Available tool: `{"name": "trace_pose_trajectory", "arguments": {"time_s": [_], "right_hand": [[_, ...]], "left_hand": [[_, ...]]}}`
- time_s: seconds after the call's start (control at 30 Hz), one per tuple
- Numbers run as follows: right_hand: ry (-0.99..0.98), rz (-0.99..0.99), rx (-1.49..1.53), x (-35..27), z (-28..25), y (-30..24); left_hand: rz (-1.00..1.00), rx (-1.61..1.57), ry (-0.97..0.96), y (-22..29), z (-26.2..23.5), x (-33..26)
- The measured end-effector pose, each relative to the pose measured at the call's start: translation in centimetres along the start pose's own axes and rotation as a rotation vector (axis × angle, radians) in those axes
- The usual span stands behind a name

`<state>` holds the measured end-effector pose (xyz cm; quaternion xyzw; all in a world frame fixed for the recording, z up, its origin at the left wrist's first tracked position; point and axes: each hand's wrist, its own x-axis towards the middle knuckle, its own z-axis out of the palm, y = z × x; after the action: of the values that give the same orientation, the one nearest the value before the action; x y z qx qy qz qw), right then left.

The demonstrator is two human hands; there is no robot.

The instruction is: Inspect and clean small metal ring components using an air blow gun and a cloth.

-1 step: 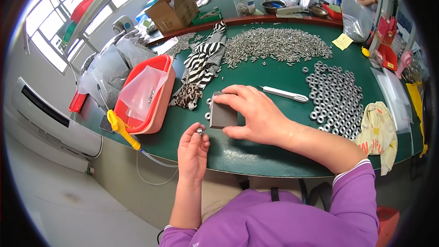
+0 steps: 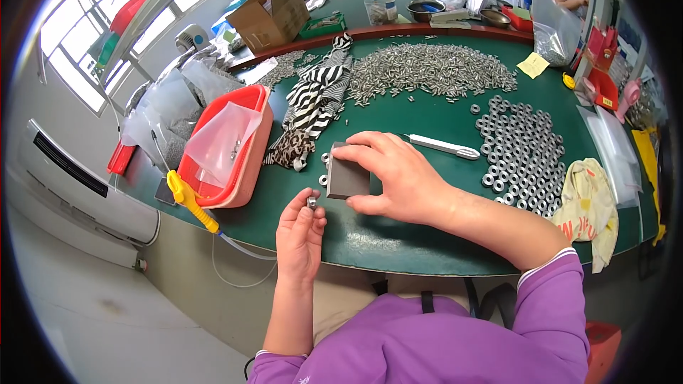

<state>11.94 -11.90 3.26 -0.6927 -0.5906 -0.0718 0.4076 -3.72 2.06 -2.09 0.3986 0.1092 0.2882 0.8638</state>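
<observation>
Between the thumb and fingertips of my left hand point(image 2: 302, 236) is a small shiny metal ring point(image 2: 311, 203). My right hand point(image 2: 402, 174) has its fingers and thumb round a dark grey rectangular block point(image 2: 348, 176), close to the table's near edge. The block's underside is hidden, so I cannot tell whether it rests on the table. Just left of the block lie a couple of loose metal rings point(image 2: 324, 180). On the right, many similar rings point(image 2: 523, 153) are spread in a flat patch.
A heap of small metal pins point(image 2: 434, 71) covers the far middle of the green table point(image 2: 420, 245). A white-handled cutter point(image 2: 445, 146) lies beyond my right hand. Left are a red basin point(image 2: 242, 178), a yellow air gun point(image 2: 186, 200) and a striped cloth point(image 2: 316, 96); a pale cloth point(image 2: 589, 206) hangs at right.
</observation>
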Motion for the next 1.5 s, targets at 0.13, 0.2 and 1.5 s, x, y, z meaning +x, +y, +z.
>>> {"name": "trace_pose_trajectory", "arguments": {"time_s": [0.13, 0.2, 1.5], "right_hand": [[0.01, 0.041, 0.064, 0.2, -0.2, 0.2], [0.018, 0.062, 0.12, 0.3, -0.4, 0.3], [-0.311, 0.073, 1.03, -0.2, 1.1, -0.7]], "left_hand": [[0.037, 0.121, -0.021, 0.5, 0.8, -0.3], [0.048, 0.132, -0.042, 0.7, 0.8, -0.4], [0.541, 0.642, -0.052, 0.0, 1.7, -0.8]]}}
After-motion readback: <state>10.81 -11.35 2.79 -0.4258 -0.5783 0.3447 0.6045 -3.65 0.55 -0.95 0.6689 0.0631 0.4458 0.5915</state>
